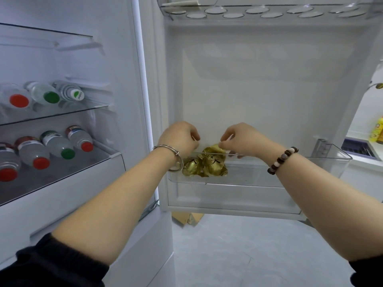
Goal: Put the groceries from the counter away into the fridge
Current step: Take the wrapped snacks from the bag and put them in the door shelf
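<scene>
Gold-wrapped sweets (204, 165) lie at the door bin's (269, 172) left end, just beneath; right hand (242, 139) pinches the topmost, left hand (178, 137) curled, hold unclear.

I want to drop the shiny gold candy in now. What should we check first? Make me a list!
1. Fridge door is open: ok.
2. Right hand pinches the gold-wrapped sweet firmly: ok.
3. The sweet hangs over the door bin, not outside it: ok.
4. The bin has room, with bare floor to the right of the pile of gold sweets: ok.
5. The pile sits inside the bin, with nothing spilling over the rim: ok.
6. Left hand is free of sweets: cannot tell, because its fingers curl away from the camera.
</scene>
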A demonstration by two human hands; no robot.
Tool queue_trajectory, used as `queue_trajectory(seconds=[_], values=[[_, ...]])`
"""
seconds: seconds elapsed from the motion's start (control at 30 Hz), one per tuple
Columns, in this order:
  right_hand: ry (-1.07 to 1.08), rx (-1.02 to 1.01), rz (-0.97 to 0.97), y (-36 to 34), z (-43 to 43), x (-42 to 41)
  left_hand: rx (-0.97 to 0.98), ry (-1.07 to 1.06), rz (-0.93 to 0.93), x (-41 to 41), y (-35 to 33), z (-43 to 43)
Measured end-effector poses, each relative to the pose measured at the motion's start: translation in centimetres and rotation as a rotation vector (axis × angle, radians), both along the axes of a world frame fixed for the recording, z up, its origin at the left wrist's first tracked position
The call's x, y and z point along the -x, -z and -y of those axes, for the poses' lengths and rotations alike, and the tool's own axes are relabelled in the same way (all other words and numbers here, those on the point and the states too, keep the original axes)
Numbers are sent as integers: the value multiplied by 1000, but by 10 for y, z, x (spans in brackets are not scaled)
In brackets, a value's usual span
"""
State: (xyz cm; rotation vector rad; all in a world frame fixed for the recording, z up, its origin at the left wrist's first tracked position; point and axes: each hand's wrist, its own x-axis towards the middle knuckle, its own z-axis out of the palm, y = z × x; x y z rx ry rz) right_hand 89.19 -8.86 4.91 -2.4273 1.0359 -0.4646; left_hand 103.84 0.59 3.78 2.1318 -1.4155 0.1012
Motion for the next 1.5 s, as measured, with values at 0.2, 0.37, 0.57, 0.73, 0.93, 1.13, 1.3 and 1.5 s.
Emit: queue_trajectory(seconds=[0.2, 0.37, 0.57, 0.73, 0.93, 1.13, 1.3, 1.5], values=[[141, 311, 94, 14, -8, 26, 219, 106, 219, 24, 9, -6], [278, 585, 246, 40, -7, 64, 407, 269, 436, 55, 23, 17], [478, 698, 247, 74, -5, 148, 479, 513, 526, 132, 37, 52], [702, 646, 124, 101, -15, 243, 524, 695, 490, 228, 56, 70], [956, 556, 14, 121, -35, 369, 512, 915, 430, 366, 76, 88], [1214, 477, -52, 140, -68, 520, 452, 1096, 329, 532, 96, 96], [1386, 405, -138, 161, -109, 639, 394, 1267, 333, 672, 120, 85], [1602, 332, -215, 184, -166, 756, 292, 1428, 247, 810, 147, 52]])
